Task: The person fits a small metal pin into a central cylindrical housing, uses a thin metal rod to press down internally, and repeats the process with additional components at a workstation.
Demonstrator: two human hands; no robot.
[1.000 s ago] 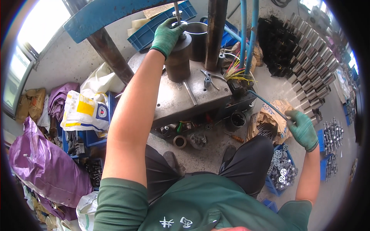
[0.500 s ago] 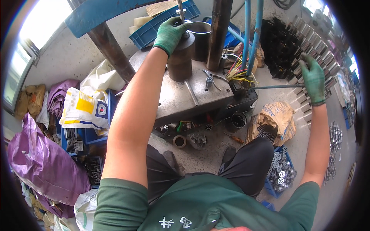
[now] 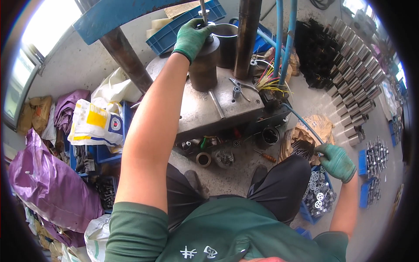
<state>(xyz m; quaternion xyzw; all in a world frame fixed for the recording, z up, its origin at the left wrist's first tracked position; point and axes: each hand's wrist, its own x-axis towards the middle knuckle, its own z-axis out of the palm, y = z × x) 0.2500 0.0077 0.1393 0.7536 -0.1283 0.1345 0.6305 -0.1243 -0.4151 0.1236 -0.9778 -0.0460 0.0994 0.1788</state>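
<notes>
My left hand point(image 3: 192, 38), in a green knitted glove, is closed around an upright metal shaft point(image 3: 204, 14) whose lower part it hides. The shaft stands over a thick dark steel cylinder point(image 3: 203, 72) on the steel press table point(image 3: 196, 109). My right hand point(image 3: 336, 162), gloved alike, is closed on the end of a long blue-grey lever point(image 3: 305, 124). From a dark block at the table's right corner, the lever slants down to the right. Pliers point(image 3: 244, 86) and a small metal sleeve point(image 3: 236, 92) sit on the table, near a loose steel rod point(image 3: 216, 105).
Brown press columns point(image 3: 248, 39) and blue hoses point(image 3: 279, 39) rise around the table. At right are stacked steel tubes point(image 3: 355, 74), a torn paper sack point(image 3: 316, 126) and a blue bin point(image 3: 312, 214) of ring-shaped parts. Purple sacks point(image 3: 52, 183) lie at left.
My right hand has swung down and toward me, and the lever has turned from nearly level to a downward slant. My left hand has stayed about where it was on the shaft.
</notes>
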